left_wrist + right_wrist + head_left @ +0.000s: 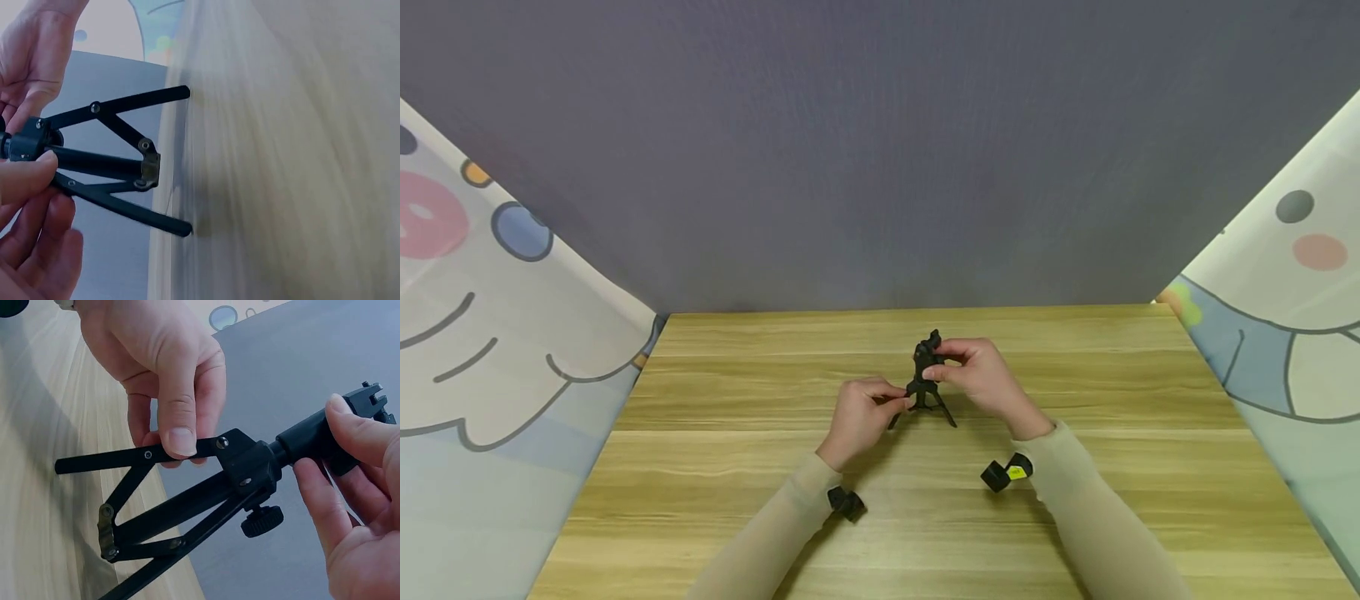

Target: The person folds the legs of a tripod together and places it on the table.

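A small black tripod [922, 385] stands on the wooden table with its legs spread. My left hand [862, 417] pinches one leg near the top between thumb and fingers, as the right wrist view shows at that leg [125, 459]. Higher up, my right hand [981, 377] grips the tripod's upper body [306, 435] between thumb and fingers. Below the right hand, a round black knob [262, 522] sticks out from the hub. Hinged braces join the legs to the centre column [100, 164], and two leg tips meet the table edge-on in the left wrist view.
The wood-grain table [737, 517] reaches back to a grey wall panel [880, 167]. Cartoon-printed cloth hangs at the left [512, 333] and right sides. Each sleeve carries a small black wrist camera [847, 503].
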Demonstrator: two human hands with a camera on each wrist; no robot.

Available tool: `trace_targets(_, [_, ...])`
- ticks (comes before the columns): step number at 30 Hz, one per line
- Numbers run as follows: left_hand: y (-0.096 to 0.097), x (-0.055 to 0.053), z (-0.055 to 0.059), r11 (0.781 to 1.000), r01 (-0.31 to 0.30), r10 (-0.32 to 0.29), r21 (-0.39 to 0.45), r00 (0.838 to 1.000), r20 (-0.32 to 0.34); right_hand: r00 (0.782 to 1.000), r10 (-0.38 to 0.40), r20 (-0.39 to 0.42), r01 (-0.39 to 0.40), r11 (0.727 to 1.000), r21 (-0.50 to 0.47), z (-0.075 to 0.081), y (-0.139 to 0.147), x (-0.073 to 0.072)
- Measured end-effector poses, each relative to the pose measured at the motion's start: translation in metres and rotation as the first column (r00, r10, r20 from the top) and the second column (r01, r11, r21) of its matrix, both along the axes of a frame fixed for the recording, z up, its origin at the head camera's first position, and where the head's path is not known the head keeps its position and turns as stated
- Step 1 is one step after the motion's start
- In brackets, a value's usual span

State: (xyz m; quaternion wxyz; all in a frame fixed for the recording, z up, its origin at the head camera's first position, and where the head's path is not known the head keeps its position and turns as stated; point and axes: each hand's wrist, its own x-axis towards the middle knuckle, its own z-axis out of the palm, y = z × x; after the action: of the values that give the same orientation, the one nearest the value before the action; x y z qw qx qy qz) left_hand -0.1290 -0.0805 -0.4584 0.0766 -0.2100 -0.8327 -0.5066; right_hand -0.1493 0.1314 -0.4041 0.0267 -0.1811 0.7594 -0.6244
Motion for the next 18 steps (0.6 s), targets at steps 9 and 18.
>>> trace_targets(9, [0.006, 0.002, -0.004, 0.993, -0.087, 0.09, 0.074, 0.995, -0.039, 0.998, -0.058, -0.022, 0.057, 0.997, -0.047, -0.003, -0.004, 0.004])
trace_targets(18, [0.014, 0.003, -0.004, 0.956, -0.11, 0.104, 0.271, 0.994, 0.038, 0.991, -0.125, 0.039, 0.129, 0.986, -0.108, 0.0, -0.004, 0.006])
